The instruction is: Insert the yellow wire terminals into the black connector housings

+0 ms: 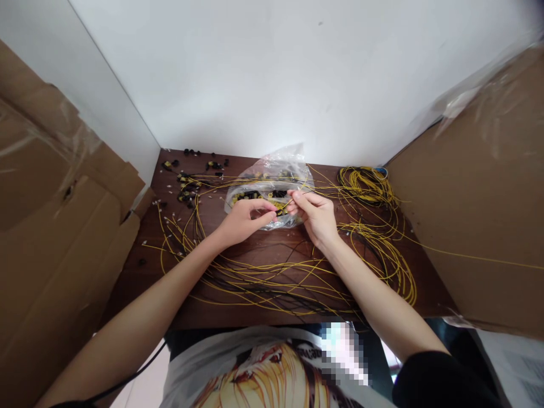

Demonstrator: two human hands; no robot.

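Observation:
Above the clear plastic bag (272,164), both hands meet at a small black connector. My left hand (245,220) pinches this connector (279,213) between thumb and fingertips. Thin yellow wire (288,202) runs from it into my right hand (315,214), whose thumb and forefinger are closed on the wire. Whether the wire sits inside the connector is too small to tell. Beneath the hands, the bag holds many small black and yellow connector parts (246,195), partly covered by my fingers.
Loose yellow and black wires (272,283) spread across the dark brown table (170,311). A coiled wire bundle (365,184) lies at the back right. Black and yellow connectors (186,184) and small white bits are scattered at left. Cardboard (55,226) flanks both sides; a white wall (263,73) stands behind.

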